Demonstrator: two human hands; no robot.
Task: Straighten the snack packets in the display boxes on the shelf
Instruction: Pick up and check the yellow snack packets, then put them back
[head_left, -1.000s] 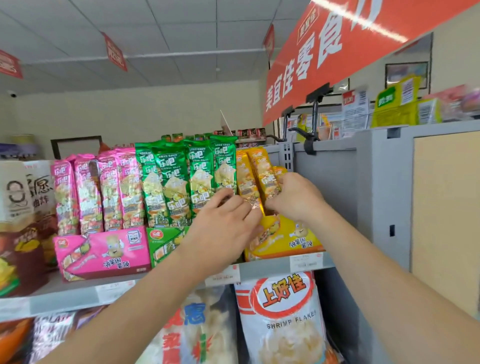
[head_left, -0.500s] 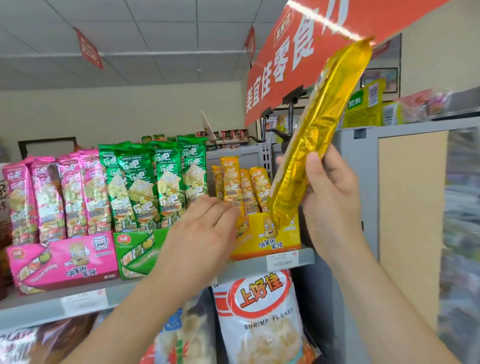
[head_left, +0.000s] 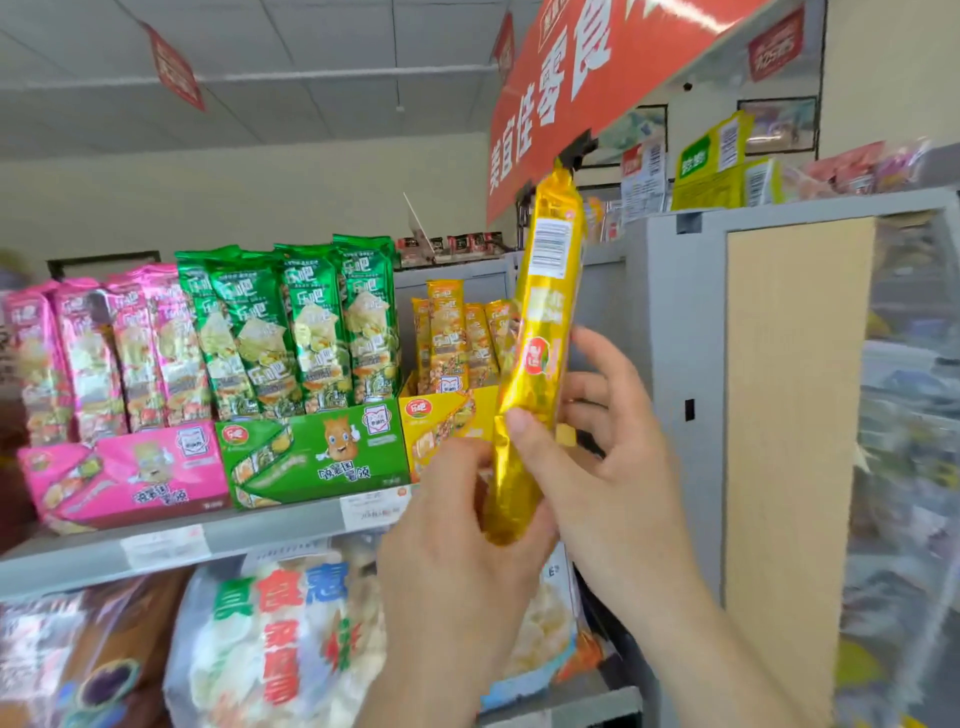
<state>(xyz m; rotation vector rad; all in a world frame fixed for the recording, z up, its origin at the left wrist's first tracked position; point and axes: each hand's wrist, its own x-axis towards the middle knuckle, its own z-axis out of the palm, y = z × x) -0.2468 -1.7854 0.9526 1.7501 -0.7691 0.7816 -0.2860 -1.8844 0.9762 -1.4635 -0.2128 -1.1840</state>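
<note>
A long yellow snack packet (head_left: 540, 312) stands upright in front of the shelf, its barcode side toward me. My right hand (head_left: 602, 447) grips its lower half, thumb across the front. My left hand (head_left: 457, 525) holds the packet's bottom end from the left. Behind it the yellow display box (head_left: 441, 421) holds several yellow packets (head_left: 457, 332). To its left stand the green display box (head_left: 317, 452) with green packets (head_left: 291, 322) and the pink display box (head_left: 124, 473) with pink packets (head_left: 104, 353).
The grey shelf edge (head_left: 171, 545) carries price tags. Large snack bags (head_left: 270, 644) fill the shelf below. A grey cabinet with a beige panel (head_left: 789, 415) stands close on the right. A red banner (head_left: 587, 78) hangs overhead.
My left hand has left the box front and come onto the packet's bottom end. The yellow packet has gone from tilted to nearly upright and turned its barcode side to me.
</note>
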